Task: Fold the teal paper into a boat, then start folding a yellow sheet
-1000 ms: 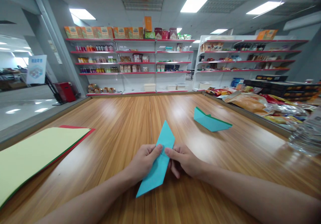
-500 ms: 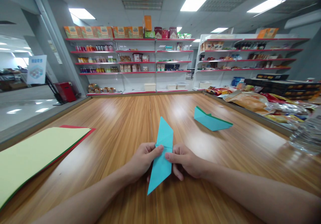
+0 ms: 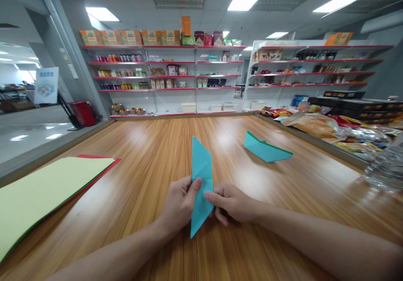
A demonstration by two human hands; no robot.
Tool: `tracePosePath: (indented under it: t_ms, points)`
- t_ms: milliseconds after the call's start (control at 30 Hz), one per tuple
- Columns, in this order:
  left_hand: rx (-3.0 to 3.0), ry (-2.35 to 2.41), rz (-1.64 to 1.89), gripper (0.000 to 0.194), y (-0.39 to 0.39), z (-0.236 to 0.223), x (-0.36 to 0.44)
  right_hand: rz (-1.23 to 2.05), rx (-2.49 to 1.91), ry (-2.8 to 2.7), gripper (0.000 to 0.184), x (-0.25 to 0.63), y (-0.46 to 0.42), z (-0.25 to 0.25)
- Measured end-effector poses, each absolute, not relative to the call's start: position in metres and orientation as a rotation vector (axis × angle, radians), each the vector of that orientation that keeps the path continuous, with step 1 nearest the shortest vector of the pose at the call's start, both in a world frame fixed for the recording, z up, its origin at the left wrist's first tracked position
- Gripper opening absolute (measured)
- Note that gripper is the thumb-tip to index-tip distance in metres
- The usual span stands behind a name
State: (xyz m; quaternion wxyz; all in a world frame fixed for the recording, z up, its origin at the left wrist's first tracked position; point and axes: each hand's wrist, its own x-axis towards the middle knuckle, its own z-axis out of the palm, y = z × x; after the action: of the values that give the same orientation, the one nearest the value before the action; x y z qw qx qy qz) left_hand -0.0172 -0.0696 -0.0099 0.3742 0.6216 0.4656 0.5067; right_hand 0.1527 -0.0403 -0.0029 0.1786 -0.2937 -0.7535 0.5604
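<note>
A folded blue paper boat (image 3: 202,163) is held on end between both hands, above the near middle of the wooden table (image 3: 151,146). My left hand (image 3: 179,203) is closed on its left edge, thumb lying on the blue face. From the other side, my right hand (image 3: 234,203) pinches the right edge a little lower, its thumb on the face and its other fingers partly hidden behind. A second paper boat (image 3: 267,150), blue with a green inner side, rests on the table farther right.
At the left lies a stack of paper sheets (image 3: 53,184), pale yellow on top with green and red beneath. A clear plastic bottle (image 3: 385,167) is at the right edge. Snack packets (image 3: 321,127) are heaped beyond the table's right border. Stocked shelves (image 3: 170,77) stand behind.
The held paper boat has turned more upright, its upper tip shifting left and up and its lower tip right. Both hands still grip it; the left has tilted slightly with it.
</note>
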Motion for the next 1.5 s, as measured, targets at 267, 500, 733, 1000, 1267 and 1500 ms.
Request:
tracePosePath:
  t_ms: [267, 500, 733, 1000, 1267, 1500]
  points:
    - [1.278, 0.936, 0.780, 0.064, -0.064, -0.004, -0.020, 1.893, -0.640, -1.934, 0.055, 0.162, -0.028, -0.004]
    - [1.545, 1.123, 0.852, 0.073, -0.073, -0.008, -0.021, 1.574, -0.836, -2.026, 0.056, 0.157, -0.038, -0.003]
    - [1.546, 1.141, 1.118, 0.063, -0.080, -0.002, -0.013, 1.747, -0.643, -2.004, 0.062, 0.151, -0.044, -0.006]
    - [1.449, 1.043, 1.158, 0.057, -0.075, -0.003, -0.009, 1.712, -0.646, -1.996, 0.056, 0.151, -0.041, -0.002]
    - [1.414, 1.135, 1.231, 0.059, -0.073, -0.003, -0.011, 1.734, -0.709, -2.116, 0.058, 0.150, -0.043, -0.003]
    - [1.422, 1.269, 1.276, 0.061, -0.075, 0.001, -0.010, 1.618, -0.850, -2.167, 0.057, 0.145, -0.047, 0.001]
